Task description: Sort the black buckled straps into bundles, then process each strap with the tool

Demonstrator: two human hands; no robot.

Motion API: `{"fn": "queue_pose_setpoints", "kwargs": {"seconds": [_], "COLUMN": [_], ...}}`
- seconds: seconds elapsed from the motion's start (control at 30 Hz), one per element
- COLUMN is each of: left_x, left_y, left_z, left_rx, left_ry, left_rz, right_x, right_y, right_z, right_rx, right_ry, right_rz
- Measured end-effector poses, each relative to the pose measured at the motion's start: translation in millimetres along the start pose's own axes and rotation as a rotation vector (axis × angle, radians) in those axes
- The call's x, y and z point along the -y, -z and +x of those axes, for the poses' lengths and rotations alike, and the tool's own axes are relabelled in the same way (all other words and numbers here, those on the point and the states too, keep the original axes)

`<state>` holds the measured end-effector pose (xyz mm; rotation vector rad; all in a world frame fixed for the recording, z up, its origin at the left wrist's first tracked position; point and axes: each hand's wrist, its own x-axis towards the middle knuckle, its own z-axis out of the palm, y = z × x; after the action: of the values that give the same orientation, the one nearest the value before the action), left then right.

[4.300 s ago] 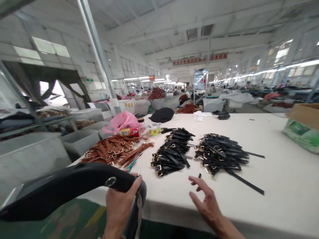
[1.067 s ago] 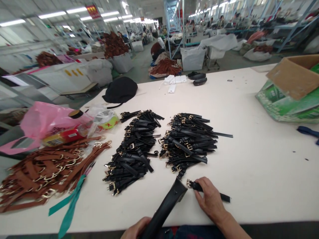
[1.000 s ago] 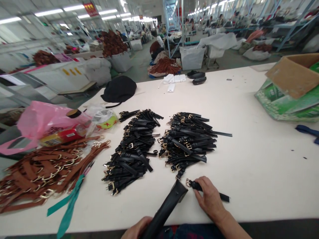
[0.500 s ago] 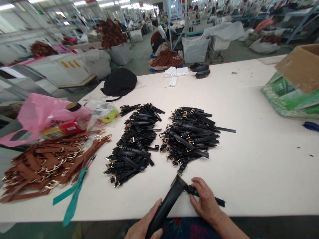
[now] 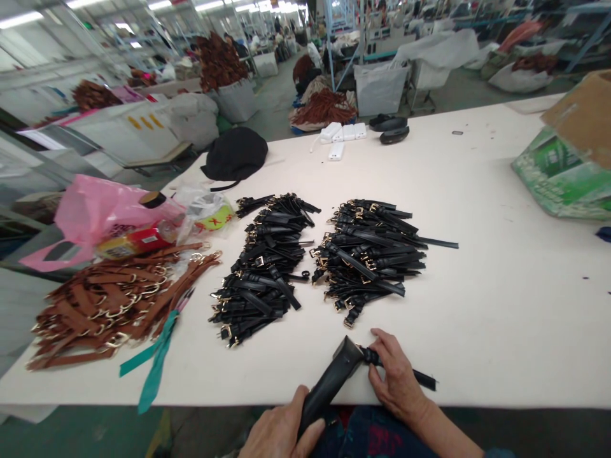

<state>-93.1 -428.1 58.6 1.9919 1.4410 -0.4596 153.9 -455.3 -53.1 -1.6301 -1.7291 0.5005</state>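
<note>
My left hand [image 5: 286, 425] is wrapped round a long black tool [image 5: 329, 383] at the table's front edge. The tool's wide head meets the buckle end of a short black strap [image 5: 424, 380]. Thumb and fingers of my right hand [image 5: 396, 375] pinch that strap near its buckle, its tail sticking out to the right. Beyond my hands lie two heaps of black buckled straps, a left heap [image 5: 267, 254] and a right heap [image 5: 370, 248].
Brown straps [image 5: 109, 296], teal-handled scissors [image 5: 160, 356], a pink bag [image 5: 95, 216] and a red bottle [image 5: 147, 238] lie left. Farther back are a black cap [image 5: 236, 154], white devices [image 5: 341, 133] and a dark case [image 5: 394, 135]. A green carton [image 5: 558, 178] stands right.
The whole view has shifted slightly, so the table items appear a little higher and farther right. Both hands keep their hold on the tool and the strap.
</note>
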Motion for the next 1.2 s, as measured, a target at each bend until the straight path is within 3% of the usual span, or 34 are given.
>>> {"fn": "queue_pose_setpoints", "kwargs": {"seconds": [0.4, 0.73, 0.97, 1.2], "left_x": [-24, -19, -20, -18], "left_y": [23.9, 34.0, 33.2, 31.4], "left_z": [11, 20, 23, 24], "left_rx": [0.128, 0.162, 0.122, 0.155], "left_ry": [0.002, -0.057, -0.054, -0.048], "left_rz": [0.039, 0.094, 0.114, 0.087], "right_x": [1, 9, 8, 3], "right_y": [-4, 8, 6, 4], "right_z": [2, -6, -18, -28], "right_rx": [-0.092, -0.023, -0.073, -0.097], "right_ry": [-0.084, -0.096, -0.079, -0.097], "right_rz": [-0.036, -0.108, -0.092, -0.098]}}
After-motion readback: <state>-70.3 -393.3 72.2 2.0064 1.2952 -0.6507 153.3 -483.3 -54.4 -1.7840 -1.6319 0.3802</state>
